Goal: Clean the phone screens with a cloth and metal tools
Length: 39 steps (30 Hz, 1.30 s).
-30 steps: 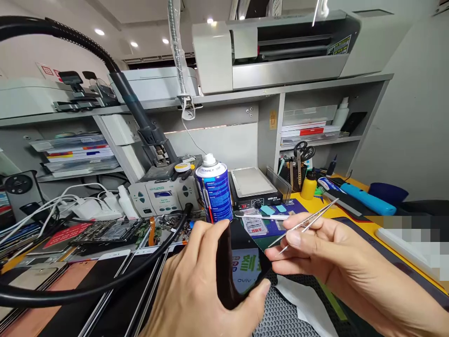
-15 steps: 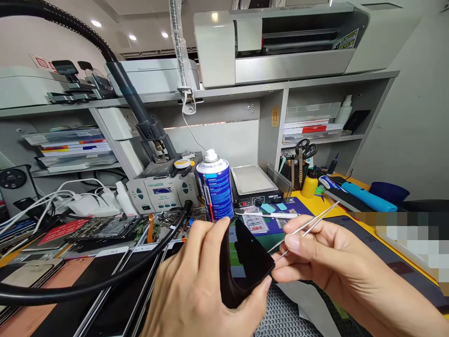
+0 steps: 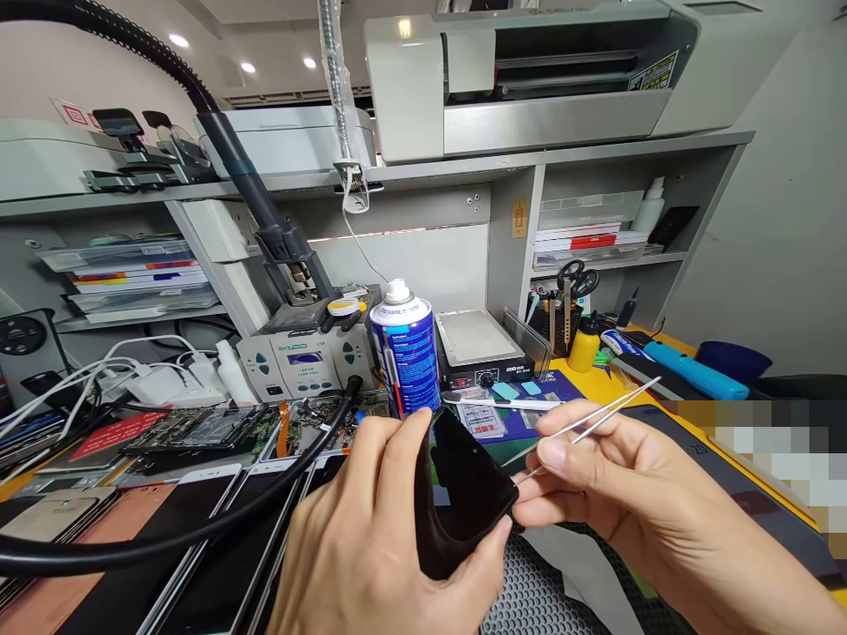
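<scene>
A glossy black panel, phone-like in shape (image 3: 463, 494), is tilted up at the lower middle. My left hand (image 3: 377, 529) is closed around its left side and lower edge, thumb along the bottom. Metal tweezers (image 3: 602, 414) are pinched between the thumb and fingers of my right hand (image 3: 595, 476). Their tips reach the panel's right edge and are partly hidden behind it. My right fingertips are close to the panel's lower right corner. Beneath lies a grey perforated mat (image 3: 535, 582) with a whitish sheet (image 3: 575, 564) on it.
A blue spray can (image 3: 407, 362) stands just behind the panel. A soldering station (image 3: 308, 362) and a flat heating plate (image 3: 483, 344) are at the back. Several phones and boards lie left, crossed by a black hose (image 3: 265, 520). A yellow bottle (image 3: 583, 344) stands right.
The tweezers in my right hand have swung slightly, with their rear ends further right. The panel has tilted slightly, and my left hand keeps its hold.
</scene>
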{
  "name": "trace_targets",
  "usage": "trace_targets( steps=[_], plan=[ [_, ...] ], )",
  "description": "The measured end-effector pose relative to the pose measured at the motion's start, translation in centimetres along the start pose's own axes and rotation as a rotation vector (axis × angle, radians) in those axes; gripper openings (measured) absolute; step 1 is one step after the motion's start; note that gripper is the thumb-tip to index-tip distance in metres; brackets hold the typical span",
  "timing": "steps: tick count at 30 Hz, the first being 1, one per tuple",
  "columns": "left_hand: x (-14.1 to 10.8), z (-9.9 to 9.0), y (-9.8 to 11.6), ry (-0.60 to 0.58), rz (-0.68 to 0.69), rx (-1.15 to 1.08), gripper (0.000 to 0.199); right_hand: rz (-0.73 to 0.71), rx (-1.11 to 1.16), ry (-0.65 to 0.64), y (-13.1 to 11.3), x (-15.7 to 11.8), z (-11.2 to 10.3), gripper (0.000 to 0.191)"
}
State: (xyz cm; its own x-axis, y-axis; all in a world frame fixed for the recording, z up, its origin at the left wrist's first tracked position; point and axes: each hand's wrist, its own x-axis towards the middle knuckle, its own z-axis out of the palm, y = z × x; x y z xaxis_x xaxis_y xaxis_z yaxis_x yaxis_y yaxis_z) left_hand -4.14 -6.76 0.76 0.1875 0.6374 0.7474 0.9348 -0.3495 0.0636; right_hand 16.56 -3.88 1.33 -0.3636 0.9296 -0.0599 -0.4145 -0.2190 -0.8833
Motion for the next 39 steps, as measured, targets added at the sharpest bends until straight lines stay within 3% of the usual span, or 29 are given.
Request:
trace_targets(
  steps=[39],
  plan=[
    [-0.02,-0.15,0.11,-0.036,-0.007,0.016,0.055,-0.018,-0.062,0.018,0.06,-0.13,0.07,0.015]
  ],
)
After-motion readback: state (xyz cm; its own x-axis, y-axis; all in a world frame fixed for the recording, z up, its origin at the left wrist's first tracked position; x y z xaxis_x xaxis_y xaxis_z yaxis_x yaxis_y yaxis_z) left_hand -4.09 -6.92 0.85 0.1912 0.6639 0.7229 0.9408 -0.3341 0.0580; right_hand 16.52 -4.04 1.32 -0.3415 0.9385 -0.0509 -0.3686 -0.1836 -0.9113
